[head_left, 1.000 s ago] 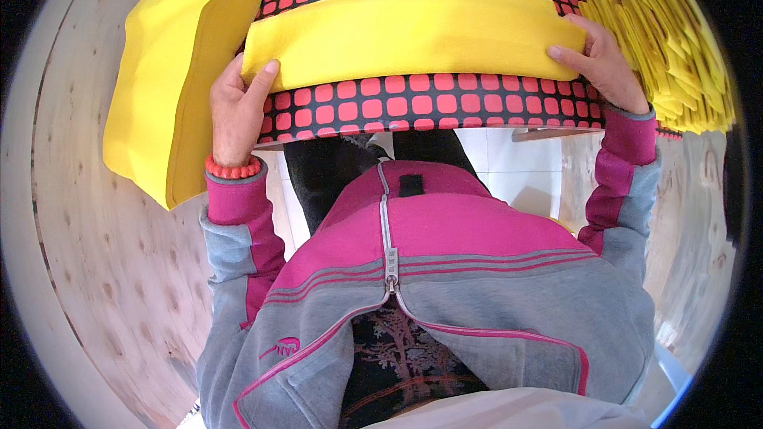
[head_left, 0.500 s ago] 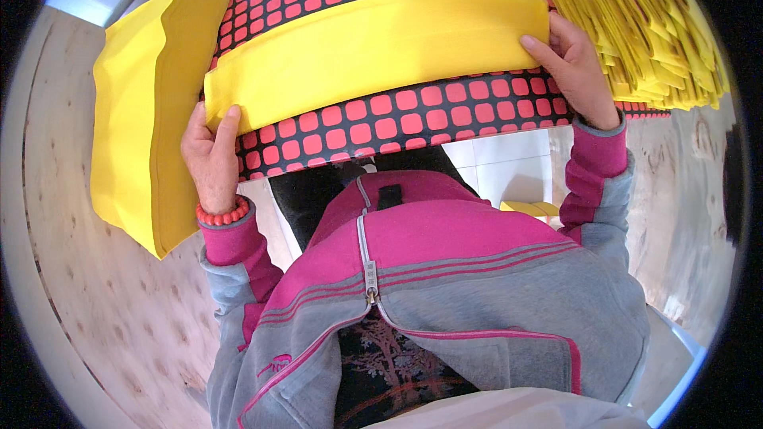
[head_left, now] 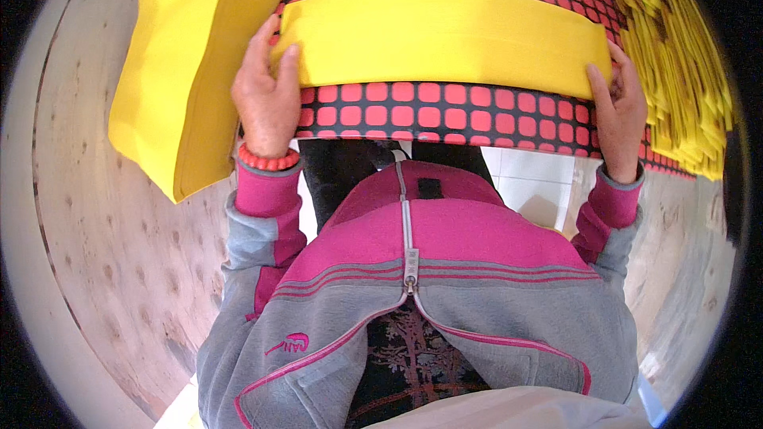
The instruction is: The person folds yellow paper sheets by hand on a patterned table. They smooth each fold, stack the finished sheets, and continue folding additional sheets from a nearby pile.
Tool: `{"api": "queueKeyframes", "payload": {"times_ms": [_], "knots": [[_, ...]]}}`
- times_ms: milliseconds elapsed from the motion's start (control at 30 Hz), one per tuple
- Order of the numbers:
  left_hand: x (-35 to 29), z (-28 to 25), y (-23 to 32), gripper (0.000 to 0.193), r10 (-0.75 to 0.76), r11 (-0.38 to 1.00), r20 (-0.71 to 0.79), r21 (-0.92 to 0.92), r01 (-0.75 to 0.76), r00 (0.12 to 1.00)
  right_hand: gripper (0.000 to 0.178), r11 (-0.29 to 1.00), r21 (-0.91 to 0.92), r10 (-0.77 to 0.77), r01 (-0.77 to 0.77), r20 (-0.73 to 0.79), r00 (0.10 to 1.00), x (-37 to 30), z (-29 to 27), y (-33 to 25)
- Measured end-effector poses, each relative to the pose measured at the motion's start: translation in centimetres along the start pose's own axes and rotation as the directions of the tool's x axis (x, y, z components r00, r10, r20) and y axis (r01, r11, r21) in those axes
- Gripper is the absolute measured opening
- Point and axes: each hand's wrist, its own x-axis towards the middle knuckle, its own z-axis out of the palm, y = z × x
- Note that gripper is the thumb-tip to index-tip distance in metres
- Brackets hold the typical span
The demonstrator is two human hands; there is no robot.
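Both your hands are at the short ends of the yellow cloth strip (head_left: 441, 40). Left hand (head_left: 266, 99): thumb and fingers parted at its left end; right hand (head_left: 624, 111): thumb over its right end, fingers bent at the edge. Can't tell if either pinches the cloth. Strip lies flat, crosswise, on your red-and-black checked table cover (head_left: 445, 115). Large yellow folded cloth (head_left: 163, 71) to your left, layered yellow cloth pile (head_left: 691, 87) to your right. Red bead bracelet (head_left: 269, 159) on your left wrist
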Motion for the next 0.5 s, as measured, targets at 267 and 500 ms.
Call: {"api": "queueKeyframes", "payload": {"times_ms": [267, 500], "knots": [[0.4, -0.1, 1.2, 0.042, -0.116, 0.986, 0.011, 0.121, 0.114, 0.993, 0.039, 0.979, -0.178, -0.108, 0.099, -0.042, 0.993, 0.0, 0.0, 0.4], [0.5, 0.9, 5.0, 0.045, 0.439, 0.817, -0.023, 0.426, -0.389, 0.898, 0.041, 0.959, -0.222, -0.194, 0.175, -0.063, 0.979, 0.4, 0.2, 0.0]]}}
